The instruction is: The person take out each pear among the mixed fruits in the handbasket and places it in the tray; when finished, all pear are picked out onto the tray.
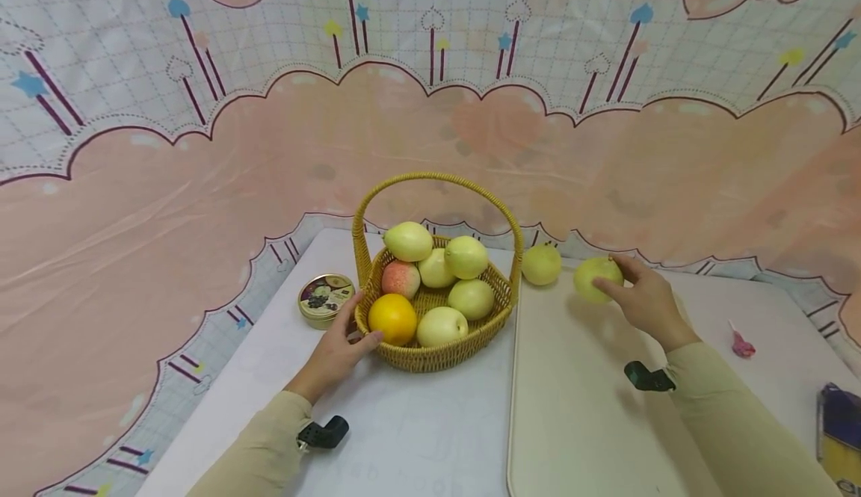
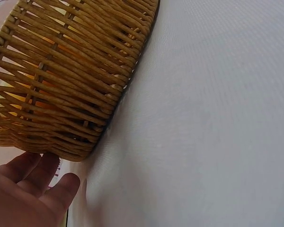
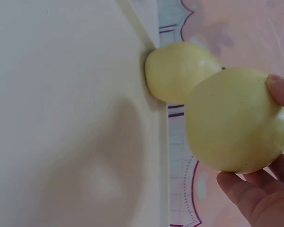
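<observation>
A yellow-green pear is pinched between the thumb and fingers of my right hand, above the cream board. In the right wrist view the held pear partly overlaps a second pear at the board's far edge. My left hand grips the left side of a woven basket, its thumb by the rim and its fingers against the outer wall. Inside the basket lie several pale green pears, an orange and a reddish peach.
Left of the basket stands a round tin. A pink wrapped lollipop lies right of the board, with a dark blue and yellow packet at the right edge. A printed cloth hangs behind the white table. The basket's tall handle arches upward.
</observation>
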`<state>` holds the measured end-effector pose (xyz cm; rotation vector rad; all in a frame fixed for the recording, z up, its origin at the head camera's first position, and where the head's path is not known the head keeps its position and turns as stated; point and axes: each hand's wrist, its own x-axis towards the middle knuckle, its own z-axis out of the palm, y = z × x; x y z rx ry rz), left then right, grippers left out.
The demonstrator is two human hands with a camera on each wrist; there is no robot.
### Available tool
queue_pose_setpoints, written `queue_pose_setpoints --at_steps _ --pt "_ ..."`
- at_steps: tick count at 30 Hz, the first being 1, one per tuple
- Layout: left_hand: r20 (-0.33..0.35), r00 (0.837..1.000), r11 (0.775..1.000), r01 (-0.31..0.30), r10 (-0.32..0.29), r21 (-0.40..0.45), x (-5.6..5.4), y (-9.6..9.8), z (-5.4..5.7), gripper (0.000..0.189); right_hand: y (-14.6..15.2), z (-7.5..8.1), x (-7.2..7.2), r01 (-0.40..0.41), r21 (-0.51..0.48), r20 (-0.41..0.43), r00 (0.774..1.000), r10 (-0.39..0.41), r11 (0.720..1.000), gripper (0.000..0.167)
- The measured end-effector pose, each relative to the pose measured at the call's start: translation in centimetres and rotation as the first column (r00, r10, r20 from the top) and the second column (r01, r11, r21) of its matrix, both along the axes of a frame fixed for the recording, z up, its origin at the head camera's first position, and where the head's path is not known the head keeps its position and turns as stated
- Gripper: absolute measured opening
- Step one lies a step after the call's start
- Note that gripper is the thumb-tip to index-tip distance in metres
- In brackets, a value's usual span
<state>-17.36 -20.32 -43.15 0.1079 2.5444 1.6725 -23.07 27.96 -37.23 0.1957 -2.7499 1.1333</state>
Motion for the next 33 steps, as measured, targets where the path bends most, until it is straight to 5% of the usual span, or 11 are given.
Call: queue_pose_setpoints --at_steps 20,33 --pt "-0.011 1.000 1.000 -0.007 0.007 -0.018 0.0 -0.2 0.1 0.085 0.0 -2.6 -4.0 0.088 -0.030 0.010 0.996 -0.088 0.996 0.072" --pt "-0.001 1.000 1.000 -0.019 0.019 -0.018 0.3 0.2 0.2 0.086 -0.4 -3.9 -4.8 0.110 -0.037 0.108 0.988 -0.106 0.993 0.078"
